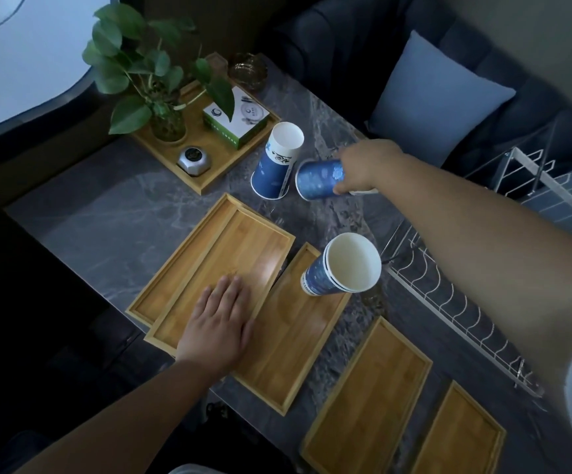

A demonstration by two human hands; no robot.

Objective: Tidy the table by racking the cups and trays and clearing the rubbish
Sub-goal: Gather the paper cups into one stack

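Observation:
My right hand [363, 167] grips a blue paper cup [318, 179] lying on its side near the far middle of the grey marble table [106, 230]. Just left of it, another blue cup [277, 162] stands with its white mouth up. A nested stack of blue cups [342, 265] stands on the end of a bamboo tray [294, 336]. My left hand [219, 319] rests flat, fingers spread, on the upper tray [229, 268] of two overlapping trays. Two more bamboo trays [370, 391] [462, 436] lie toward the near right.
A white wire rack [448, 299] runs along the table's right edge. At the far left, a bamboo tray [209, 159] holds a potted plant [147, 70], a tissue box [236, 118] and a small silver device [193, 160]. A glass ashtray [248, 71] sits behind; a blue cushion [435, 104] lies on the sofa.

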